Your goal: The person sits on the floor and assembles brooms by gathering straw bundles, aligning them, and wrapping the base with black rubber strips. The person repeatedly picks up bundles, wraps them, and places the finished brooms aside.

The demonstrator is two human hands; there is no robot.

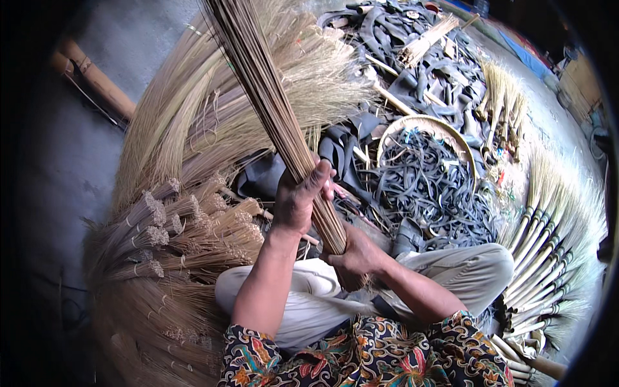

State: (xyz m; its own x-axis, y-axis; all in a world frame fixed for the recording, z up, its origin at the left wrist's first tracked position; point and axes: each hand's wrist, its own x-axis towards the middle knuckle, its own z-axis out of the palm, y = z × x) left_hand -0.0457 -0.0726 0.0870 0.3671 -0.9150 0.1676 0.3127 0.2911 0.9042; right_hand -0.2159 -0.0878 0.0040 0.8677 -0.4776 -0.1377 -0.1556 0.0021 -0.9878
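A long bundle of thin brown stalks (261,77) slants from the top of the view down to my lap. My left hand (302,193) is wrapped round it about midway, thumb across the front. Lower down, my right hand (358,251) grips the same bundle close to its bottom end. The stalks lie close together in both hands, and the top end runs out of view. Beside my left forearm lie tied bundles of broom grass (193,213) with their cut ends towards me.
Behind the held bundle spreads a big heap of pale broom grass (187,109). A round woven tray (429,122) holds dark rubber strips (419,174), with rubber scraps (400,32) beyond. Finished brooms (541,245) are stacked at right. A bamboo pole (97,77) lies far left.
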